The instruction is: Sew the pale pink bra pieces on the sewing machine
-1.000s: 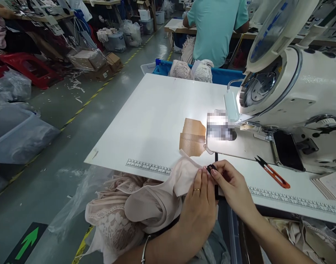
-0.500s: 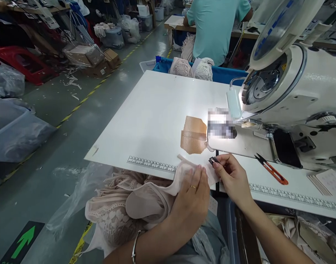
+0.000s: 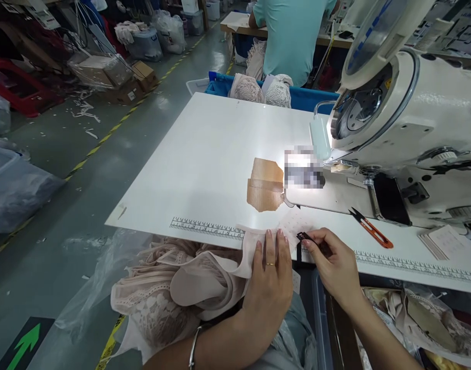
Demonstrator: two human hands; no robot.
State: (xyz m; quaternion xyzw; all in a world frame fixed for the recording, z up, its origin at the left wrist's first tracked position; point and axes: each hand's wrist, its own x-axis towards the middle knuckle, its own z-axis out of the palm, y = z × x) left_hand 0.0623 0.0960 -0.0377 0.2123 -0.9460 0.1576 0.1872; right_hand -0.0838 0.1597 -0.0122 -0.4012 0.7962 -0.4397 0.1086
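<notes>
— What lies furthest left of the hands?
— A heap of pale pink lace-trimmed fabric (image 3: pixel 189 293). It hangs off the near edge of the white counter (image 3: pixel 204 149), below and left of the left hand.
— And the left hand?
— The left hand (image 3: pixel 269 280) lies flat with its fingers together. It presses a corner of that fabric onto the counter edge, just right of the printed black ruler scale (image 3: pixel 206 229). Its thumb is hidden.
— The right hand?
— The right hand (image 3: pixel 334 262), just beside it, pinches a small black piece (image 3: pixel 302 237) between thumb and forefinger, close to the left fingertips.
— Beyond them?
— A brown tape patch (image 3: pixel 263 185) sits ahead of the left hand. Red-handled thread snips (image 3: pixel 372 229) lie ahead and right of the right hand, by the white sewing machine (image 3: pixel 420 118).
</notes>
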